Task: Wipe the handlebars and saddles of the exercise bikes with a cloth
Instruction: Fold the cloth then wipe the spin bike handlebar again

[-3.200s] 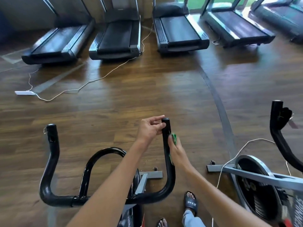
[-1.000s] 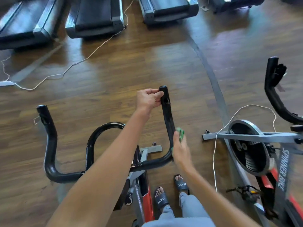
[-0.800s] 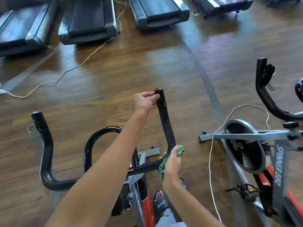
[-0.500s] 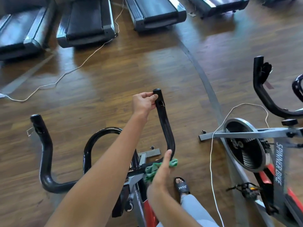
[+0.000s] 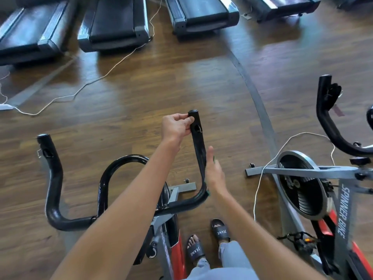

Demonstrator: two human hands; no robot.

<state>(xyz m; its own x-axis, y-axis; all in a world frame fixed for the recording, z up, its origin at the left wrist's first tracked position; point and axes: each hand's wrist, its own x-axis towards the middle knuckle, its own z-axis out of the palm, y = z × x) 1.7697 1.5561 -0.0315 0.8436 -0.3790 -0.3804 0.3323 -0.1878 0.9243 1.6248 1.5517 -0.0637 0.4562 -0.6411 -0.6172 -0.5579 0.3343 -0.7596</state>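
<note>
**Handlebar wipe, right prong**

Handlebars (image 5: 198,150) sit at frame centre. Left hand (image 5: 176,126) pinches the prong tip. Right hand (image 5: 214,172), fingers straight, presses the mostly hidden green cloth (image 5: 207,193) against the prong. With no curled grip, the cloth could slip and drop to the floor.

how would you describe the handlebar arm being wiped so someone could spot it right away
Find the nearer exercise bike, the one at the person's feet. Its black handlebar ends in two upright arms; take the arm nearer the second bike. Unlike the bare far arm, its tip is pinched by the left hand, and the right hand presses a green cloth against its side.
</note>
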